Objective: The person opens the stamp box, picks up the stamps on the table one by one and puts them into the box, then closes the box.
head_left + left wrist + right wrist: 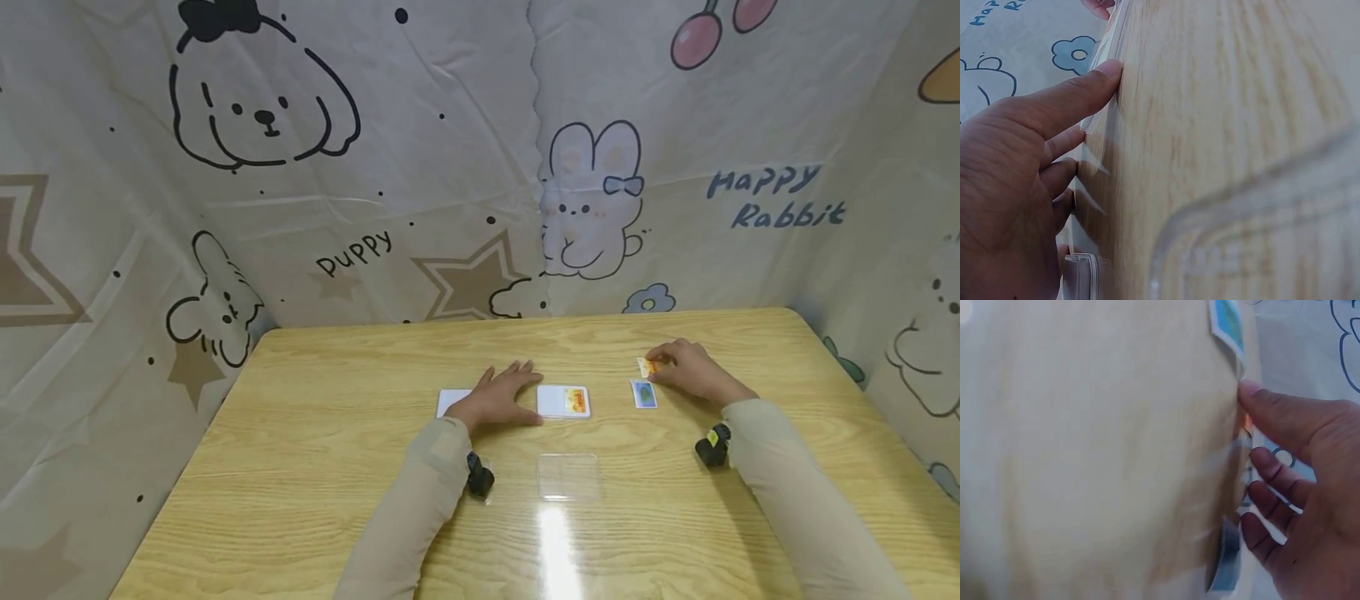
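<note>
Left hand [501, 397] touches white case [551, 402]; right hand [693, 372] pinches orange card [642, 367] near blue card [644, 394].

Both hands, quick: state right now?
Left hand: open, touching the white case at its edge.
Right hand: pinching the small orange card.

I have the left case [450, 398] beside the right case [551, 402], the lid [568, 477] farther from the tabletop's [337, 433] back edge, and, nearer its right edge, the rear card [642, 367] behind the front card [644, 394].

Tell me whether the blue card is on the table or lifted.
On the table: the head view shows the blue card lying there, with the right hand at the orange card beyond it.
</note>
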Available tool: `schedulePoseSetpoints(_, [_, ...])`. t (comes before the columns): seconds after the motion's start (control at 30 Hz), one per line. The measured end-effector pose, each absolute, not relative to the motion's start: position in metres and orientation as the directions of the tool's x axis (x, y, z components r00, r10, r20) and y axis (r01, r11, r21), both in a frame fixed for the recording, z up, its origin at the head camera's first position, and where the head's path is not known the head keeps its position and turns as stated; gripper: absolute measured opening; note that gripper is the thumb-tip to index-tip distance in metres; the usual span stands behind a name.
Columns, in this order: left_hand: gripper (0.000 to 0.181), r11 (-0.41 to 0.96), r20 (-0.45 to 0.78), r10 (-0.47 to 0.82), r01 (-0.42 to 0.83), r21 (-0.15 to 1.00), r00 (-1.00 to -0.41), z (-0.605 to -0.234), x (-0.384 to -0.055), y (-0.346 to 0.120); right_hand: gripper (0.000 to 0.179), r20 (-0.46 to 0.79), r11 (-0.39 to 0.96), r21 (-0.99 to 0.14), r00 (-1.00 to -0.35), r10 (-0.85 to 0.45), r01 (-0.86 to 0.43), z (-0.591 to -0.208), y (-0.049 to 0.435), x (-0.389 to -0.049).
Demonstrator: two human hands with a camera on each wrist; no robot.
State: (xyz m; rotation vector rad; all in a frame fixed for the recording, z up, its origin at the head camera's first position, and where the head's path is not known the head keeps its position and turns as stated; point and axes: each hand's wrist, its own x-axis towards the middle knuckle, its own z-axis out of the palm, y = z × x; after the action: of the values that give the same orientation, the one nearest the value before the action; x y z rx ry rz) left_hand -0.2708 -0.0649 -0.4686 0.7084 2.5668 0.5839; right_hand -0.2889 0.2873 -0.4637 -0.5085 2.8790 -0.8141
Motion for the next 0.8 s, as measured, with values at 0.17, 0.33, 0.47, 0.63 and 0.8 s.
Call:
schedulePoseSetpoints(0.17, [0.080, 0.779, -0.275, 0.558, 0.379, 0.500, -0.783, -0.4670, -0.2698, -0.0646, 0.037, -0.043, 0.798, -0.542, -0.940, -0.339, -0.263, -0.4633, 0.2870, -0.2939])
schedulePoseSetpoints(0.33, [0.080, 0.782, -0.278, 0.551, 0.372, 0.499, -0.787, -0.4656, -0.2691, -0.0649, 0.038, -0.090, 0.801, -0.556, -0.942, -0.322, -0.221, -0.4652, 0.2848, -0.2967])
schedulePoseSetpoints(0.47, [0.080, 0.784, -0.279, 0.550, 0.373, 0.496, -0.787, -0.4661, -0.2692, -0.0652, 0.038, -0.092, 0.794, -0.571, -0.945, -0.315, -0.209, -0.4666, 0.2845, -0.2965])
schedulePoseSetpoints(0.63, [0.080, 0.786, -0.281, 0.548, 0.370, 0.495, -0.788, -0.4670, -0.2699, -0.0649, 0.038, -0.078, 0.788, -0.576, -0.945, -0.318, -0.218, -0.4683, 0.2855, -0.2966])
schedulePoseSetpoints(0.8, [0.080, 0.786, -0.277, 0.545, 0.367, 0.497, -0.791, -0.4687, -0.2706, -0.0647, 0.036, -0.042, 0.779, -0.583, -0.949, -0.312, -0.231, -0.4673, 0.2850, -0.2969])
